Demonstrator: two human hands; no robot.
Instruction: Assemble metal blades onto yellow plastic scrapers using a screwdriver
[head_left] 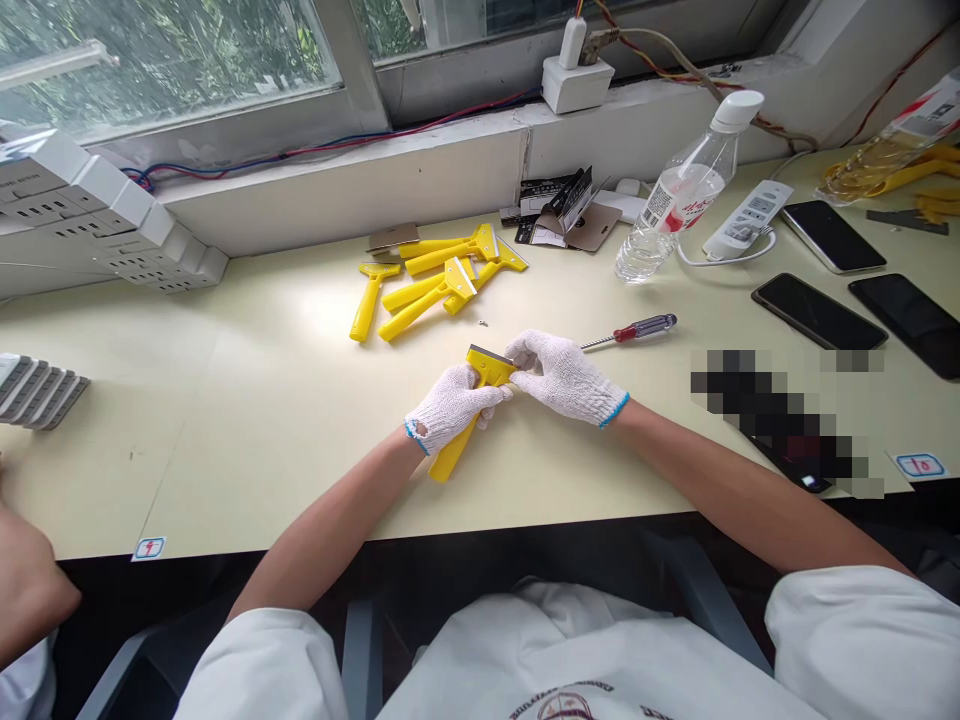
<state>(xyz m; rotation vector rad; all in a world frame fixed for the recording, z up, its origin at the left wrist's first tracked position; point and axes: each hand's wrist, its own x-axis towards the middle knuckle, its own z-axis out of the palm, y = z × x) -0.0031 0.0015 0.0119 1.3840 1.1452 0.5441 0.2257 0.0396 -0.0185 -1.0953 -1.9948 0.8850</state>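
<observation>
From where I stand, the person's gloved left hand [455,407] is wrapped around a yellow scraper [491,370], held above the near part of the desk [262,400], its handle slanting down toward the person. The right hand [559,378] has its fingers curled in at the right end of the scraper's head; whether it pinches anything small there, I can't tell. Beyond them lie a few tiny metal bits [482,323] and a loose pile of yellow scrapers [424,308]. A screwdriver [643,328] rests just past the right hand, with a clear bottle [670,215] standing tilted farther back.
</observation>
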